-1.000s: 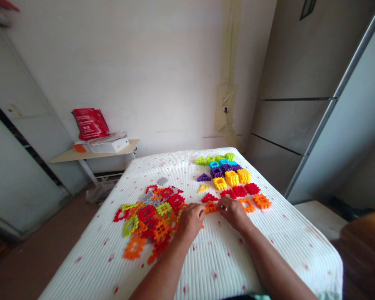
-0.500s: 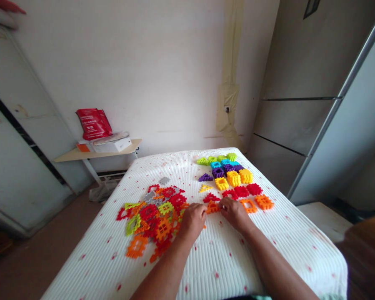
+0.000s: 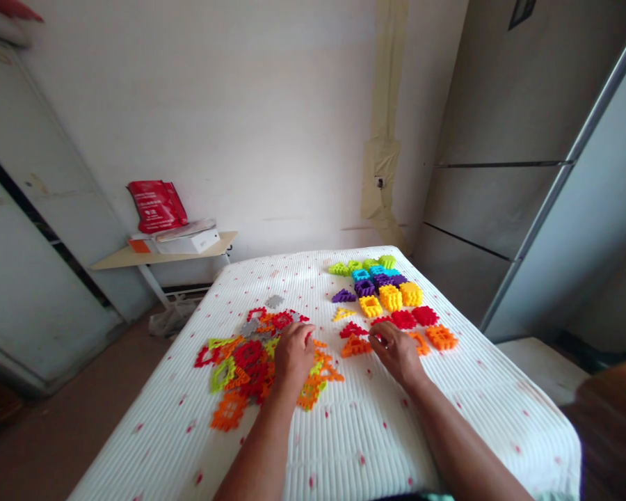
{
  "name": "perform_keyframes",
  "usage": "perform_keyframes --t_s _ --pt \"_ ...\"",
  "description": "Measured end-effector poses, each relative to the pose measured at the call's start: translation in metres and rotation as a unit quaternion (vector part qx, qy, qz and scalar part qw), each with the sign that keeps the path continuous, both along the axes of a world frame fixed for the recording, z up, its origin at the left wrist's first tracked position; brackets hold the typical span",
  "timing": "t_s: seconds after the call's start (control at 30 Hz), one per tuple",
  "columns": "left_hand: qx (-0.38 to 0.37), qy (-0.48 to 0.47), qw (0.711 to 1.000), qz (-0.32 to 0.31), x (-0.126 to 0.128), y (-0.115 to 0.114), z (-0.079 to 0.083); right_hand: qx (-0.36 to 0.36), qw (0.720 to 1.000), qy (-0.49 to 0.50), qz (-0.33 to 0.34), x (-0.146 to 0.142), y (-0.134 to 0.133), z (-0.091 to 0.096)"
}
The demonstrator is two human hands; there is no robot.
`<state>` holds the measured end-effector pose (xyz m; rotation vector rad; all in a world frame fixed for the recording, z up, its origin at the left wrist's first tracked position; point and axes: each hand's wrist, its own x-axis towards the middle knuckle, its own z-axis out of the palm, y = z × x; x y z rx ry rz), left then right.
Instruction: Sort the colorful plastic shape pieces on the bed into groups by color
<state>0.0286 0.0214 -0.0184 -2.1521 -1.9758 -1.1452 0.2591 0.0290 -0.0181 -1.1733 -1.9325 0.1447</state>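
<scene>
My left hand [image 3: 293,356] is over the loose pile of flat interlocking plastic pieces, its fingers curled closed. A bit of red shows by its fingertips, but I cannot make out what they grip. Red pieces [image 3: 247,353], an orange piece [image 3: 229,410] and a lime green piece [image 3: 222,376] lie in that pile. My right hand [image 3: 396,351] rests just right of a stack of orange triangles [image 3: 355,346], fingers bent and slightly apart, holding nothing I can see. It partly covers an orange square piece [image 3: 420,342]. Red triangles [image 3: 352,329] lie just behind the orange ones.
Sorted rows stand at right: yellow stacks [image 3: 391,298], purple pieces [image 3: 364,288], blue pieces [image 3: 359,275], green pieces [image 3: 387,261], red squares [image 3: 425,316] and orange squares [image 3: 442,337]. A grey piece [image 3: 275,301] lies behind the pile. A side table [image 3: 119,260] stands back left.
My left hand has moved left from the orange triangles onto the pile. The triangles stay in a stack, uncovered. My right hand has barely shifted, its fingers now off the stack.
</scene>
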Motion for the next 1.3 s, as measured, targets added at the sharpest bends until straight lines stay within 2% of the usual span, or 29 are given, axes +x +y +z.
perform_keyframes --t_s 0.23,0.37,0.47,0.6,0.77,0.9,1.3 --pt "-0.096 0.042 0.994 0.028 -0.012 0.004 -0.003 0.003 1.0 0.001 -0.005 -0.001 0.001 -0.001" --pt "-0.099 0.034 0.994 0.034 -0.011 0.004 -0.002 0.003 1.0 -0.005 -0.005 -0.001 0.001 -0.001" --pt "-0.069 -0.01 0.997 0.04 -0.011 0.003 0.0 0.007 1.0 -0.008 -0.002 -0.001 0.0 0.0" --pt "-0.029 -0.149 0.988 -0.009 -0.007 0.0 0.003 0.027 0.999 0.006 0.021 -0.003 -0.001 0.0" --pt "-0.034 -0.306 0.948 -0.085 0.002 -0.002 0.001 0.096 0.991 0.011 0.089 -0.009 -0.002 0.0" --pt "-0.04 -0.327 0.934 -0.135 0.008 -0.004 -0.003 0.122 0.982 0.003 0.144 -0.016 -0.005 0.001" --pt "-0.117 -0.359 0.903 -0.203 0.017 -0.014 0.009 0.123 0.977 -0.022 0.171 -0.026 -0.008 -0.003"
